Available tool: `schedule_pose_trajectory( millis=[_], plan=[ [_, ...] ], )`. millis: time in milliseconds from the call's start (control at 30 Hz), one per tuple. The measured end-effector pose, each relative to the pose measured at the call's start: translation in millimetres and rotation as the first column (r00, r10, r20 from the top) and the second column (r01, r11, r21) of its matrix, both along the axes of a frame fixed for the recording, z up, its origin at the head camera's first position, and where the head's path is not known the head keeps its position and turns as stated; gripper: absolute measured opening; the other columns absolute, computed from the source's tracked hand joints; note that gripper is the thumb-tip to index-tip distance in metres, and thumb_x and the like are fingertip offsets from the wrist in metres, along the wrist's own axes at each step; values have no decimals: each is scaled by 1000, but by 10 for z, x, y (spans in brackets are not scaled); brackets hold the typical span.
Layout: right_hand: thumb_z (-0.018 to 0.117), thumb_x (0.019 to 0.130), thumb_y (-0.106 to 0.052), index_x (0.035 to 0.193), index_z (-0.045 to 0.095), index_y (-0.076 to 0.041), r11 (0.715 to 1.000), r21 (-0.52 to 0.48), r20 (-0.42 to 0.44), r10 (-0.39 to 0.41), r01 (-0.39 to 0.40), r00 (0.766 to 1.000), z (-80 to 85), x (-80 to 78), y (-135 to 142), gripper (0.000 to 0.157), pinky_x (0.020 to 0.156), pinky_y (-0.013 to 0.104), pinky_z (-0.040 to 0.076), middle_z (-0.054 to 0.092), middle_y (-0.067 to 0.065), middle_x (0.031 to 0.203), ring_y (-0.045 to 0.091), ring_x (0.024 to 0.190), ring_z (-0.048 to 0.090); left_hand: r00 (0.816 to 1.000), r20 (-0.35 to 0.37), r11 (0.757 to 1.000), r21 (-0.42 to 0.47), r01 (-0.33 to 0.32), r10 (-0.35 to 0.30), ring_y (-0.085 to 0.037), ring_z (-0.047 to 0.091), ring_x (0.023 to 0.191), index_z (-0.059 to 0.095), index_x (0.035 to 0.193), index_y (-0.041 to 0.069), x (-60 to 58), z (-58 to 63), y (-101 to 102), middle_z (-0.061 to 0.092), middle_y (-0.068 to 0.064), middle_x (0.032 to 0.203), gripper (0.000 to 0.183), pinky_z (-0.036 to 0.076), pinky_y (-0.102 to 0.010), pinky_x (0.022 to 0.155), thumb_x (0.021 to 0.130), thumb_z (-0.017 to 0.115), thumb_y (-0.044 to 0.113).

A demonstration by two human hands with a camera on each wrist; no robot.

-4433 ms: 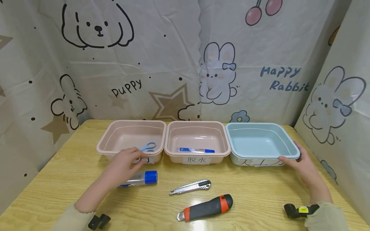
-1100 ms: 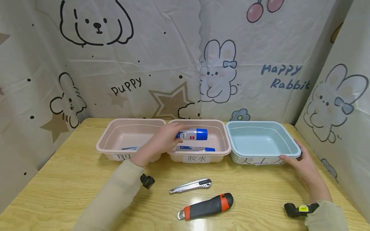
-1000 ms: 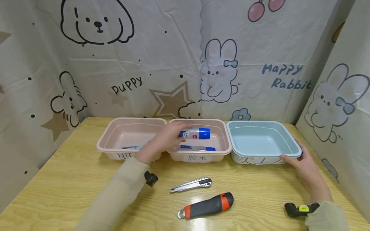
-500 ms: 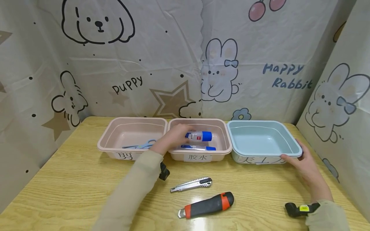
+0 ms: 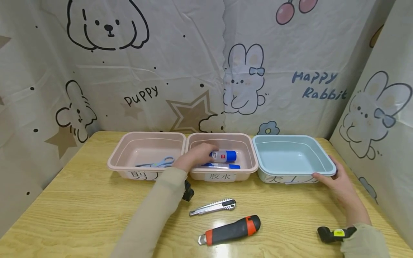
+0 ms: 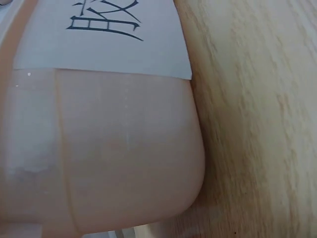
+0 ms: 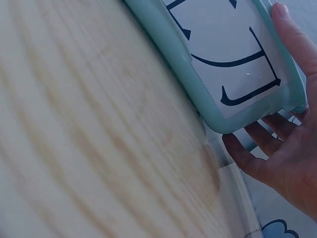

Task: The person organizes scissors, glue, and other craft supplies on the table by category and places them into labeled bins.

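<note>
Inside the middle pink bin, my left hand grips a clear glue bottle with a blue cap, low over the bin floor; the hand covers its left end. In front of the bottle lies a slim blue-capped glue tube. The left wrist view shows only the bin's labelled front wall, with the hand out of sight. My right hand holds the light blue bin by its front right corner. In the right wrist view, that hand's thumb is at the rim and its fingers are against the end wall.
Blue-handled scissors lie in the left pink bin. A silver utility knife and a larger black and red utility knife rest on the wooden table before the bins. Patterned sheets hang behind and at both sides.
My left hand took the glue bottle from the table in front of the left bin, carried it right over the middle bin, and lowered it inside. My right hand has stayed at the blue bin.
</note>
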State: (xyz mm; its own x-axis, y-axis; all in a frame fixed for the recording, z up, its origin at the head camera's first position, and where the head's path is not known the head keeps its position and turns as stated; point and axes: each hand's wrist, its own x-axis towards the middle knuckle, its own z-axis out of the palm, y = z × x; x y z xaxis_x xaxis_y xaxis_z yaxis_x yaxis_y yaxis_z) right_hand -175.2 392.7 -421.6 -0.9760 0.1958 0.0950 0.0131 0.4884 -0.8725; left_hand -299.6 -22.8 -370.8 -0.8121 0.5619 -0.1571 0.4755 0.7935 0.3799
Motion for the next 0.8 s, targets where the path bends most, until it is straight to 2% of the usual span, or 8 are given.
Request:
schedule_pose_trajectory(
  millis=[233, 300, 433, 600, 800],
  plan=[
    [60, 88, -23, 147, -3, -18, 1000, -9, -4, 5, -5, 1000, 0, -2, -2, 87, 97, 1, 21, 4, 12, 152, 15, 135, 16, 1000, -6, 999, -38, -3, 3, -21, 49, 117, 51, 129, 8, 6, 11, 19, 55, -8, 126, 43, 35, -35, 103, 87, 60, 14],
    [60, 88, -23, 147, -3, -17, 1000, -6, -7, 8, -8, 1000, -2, -6, -4, 86, 96, 1, 21, 4, 13, 152, 15, 135, 16, 1000, 2, 999, -33, -14, 14, -20, 49, 118, 51, 129, 8, 9, 13, 15, 54, -8, 127, 43, 35, -35, 103, 87, 60, 13],
    [60, 88, -24, 147, -3, -18, 1000, -2, -6, 9, -9, 1000, -3, -10, -7, 87, 96, 1, 21, 4, 13, 152, 15, 135, 16, 999, -30, 1000, -16, -20, 20, -20, 50, 116, 54, 126, 7, 13, 43, 12, 56, -8, 124, 39, 37, -35, 101, 88, 58, 11],
    [61, 87, -25, 147, -2, -19, 1000, -7, 3, -6, 6, 1000, 7, -3, -9, 87, 96, 1, 20, 5, 10, 153, 14, 135, 15, 994, -108, 1000, -10, 8, -9, -18, 52, 114, 56, 124, 10, 47, 148, 40, 57, -5, 123, 35, 41, -34, 98, 90, 56, 17],
    [60, 88, -21, 147, -3, -16, 1000, -24, 2, 8, -8, 1000, 22, 6, -22, 86, 97, 2, 22, 4, 13, 152, 12, 134, 17, 985, -164, 998, 28, 50, -45, -18, 52, 114, 56, 123, 11, 181, 337, 97, 55, -4, 125, 33, 41, -34, 98, 90, 55, 17]
  ],
)
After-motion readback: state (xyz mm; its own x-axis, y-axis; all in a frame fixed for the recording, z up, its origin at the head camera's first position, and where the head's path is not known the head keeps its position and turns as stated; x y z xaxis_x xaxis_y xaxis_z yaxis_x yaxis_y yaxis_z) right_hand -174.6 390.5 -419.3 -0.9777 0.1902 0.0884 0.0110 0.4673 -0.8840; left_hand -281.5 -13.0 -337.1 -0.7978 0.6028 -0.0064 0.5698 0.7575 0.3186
